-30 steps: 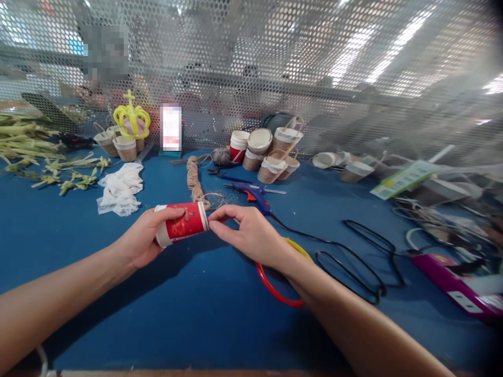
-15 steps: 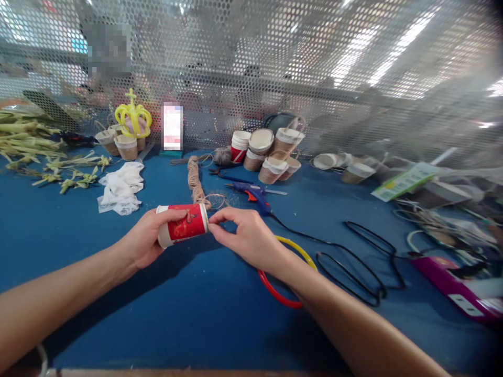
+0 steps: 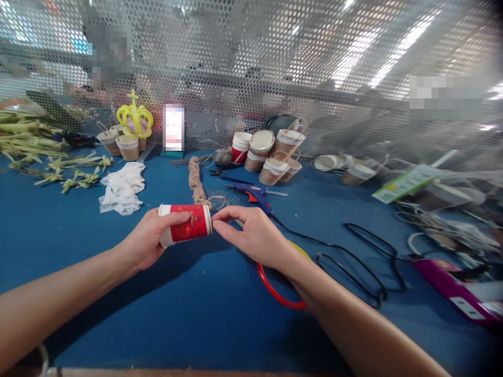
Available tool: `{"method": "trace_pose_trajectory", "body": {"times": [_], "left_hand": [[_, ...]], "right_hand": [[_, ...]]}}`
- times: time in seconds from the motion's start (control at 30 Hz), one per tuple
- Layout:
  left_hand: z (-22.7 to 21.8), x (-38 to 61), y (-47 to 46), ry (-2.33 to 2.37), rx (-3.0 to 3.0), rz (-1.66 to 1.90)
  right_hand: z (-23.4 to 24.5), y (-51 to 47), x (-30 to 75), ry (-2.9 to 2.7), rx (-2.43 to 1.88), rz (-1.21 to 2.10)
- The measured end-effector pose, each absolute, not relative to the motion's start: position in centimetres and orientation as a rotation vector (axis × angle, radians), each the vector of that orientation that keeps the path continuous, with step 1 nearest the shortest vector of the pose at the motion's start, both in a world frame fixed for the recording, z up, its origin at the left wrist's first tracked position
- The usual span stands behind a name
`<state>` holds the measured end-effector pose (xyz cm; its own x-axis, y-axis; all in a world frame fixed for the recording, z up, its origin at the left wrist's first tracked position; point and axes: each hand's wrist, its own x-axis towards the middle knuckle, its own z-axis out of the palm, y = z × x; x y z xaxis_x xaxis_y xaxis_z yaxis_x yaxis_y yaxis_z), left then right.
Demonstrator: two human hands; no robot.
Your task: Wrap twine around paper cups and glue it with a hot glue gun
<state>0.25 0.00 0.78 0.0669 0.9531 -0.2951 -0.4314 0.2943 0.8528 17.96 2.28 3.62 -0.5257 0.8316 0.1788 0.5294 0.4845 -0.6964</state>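
In the head view, the left hand (image 3: 144, 238) grips a red cup (image 3: 198, 226) sideways above the worktop (image 3: 157, 314); the right hand (image 3: 251, 234) holds thumb and finger at its end, whether pinching anything I cannot tell. Its printed side is unwrapped; brown-wrapped cups (image 3: 269, 177) behind look further along.

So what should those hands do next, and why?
Perhaps the right hand should press gently around its end of the red-and-white paper cup, because it's right at that edge while the left hand holds the cup on its side.
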Motion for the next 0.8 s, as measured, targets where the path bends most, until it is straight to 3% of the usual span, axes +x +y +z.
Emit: {"method": "trace_pose_trajectory", "body": {"times": [0.47,0.8], "left_hand": [[0.55,0.45,-0.3,1.056,0.676,1.161],[0.6,0.52,-0.62,0.977,0.818,1.176]], "right_hand": [[3.21,2.36,17.72,-2.249,-1.166,0.792],[4.18,3.09,18.63,-1.985,-1.137,1.129]]}}
